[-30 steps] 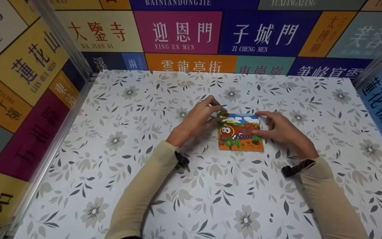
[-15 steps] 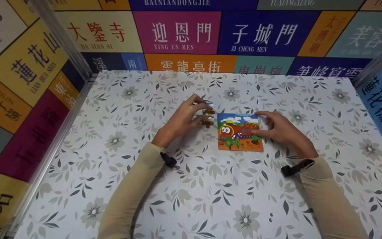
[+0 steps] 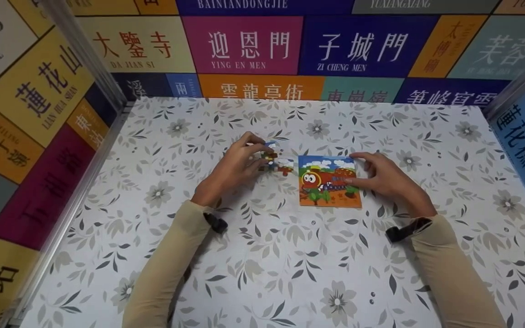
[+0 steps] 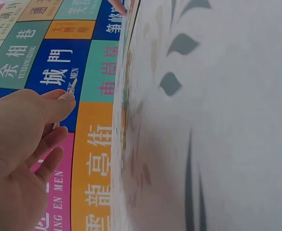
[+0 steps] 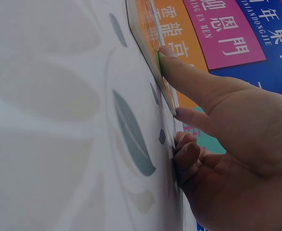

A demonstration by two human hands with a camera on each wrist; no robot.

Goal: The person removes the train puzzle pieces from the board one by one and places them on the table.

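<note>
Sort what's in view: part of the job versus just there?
In use: puzzle board, steadied by the right hand; puzzle pieces, pinched in the left hand.
Just there: floral tablecloth; sign-covered walls.

The tablecloth (image 3: 290, 255) is white with grey leaves and flowers; the puzzle board (image 3: 329, 181) shows blue sky, orange ground (a cartoon train), and the sleeves (image 3: 454, 273) are beige.
</note>
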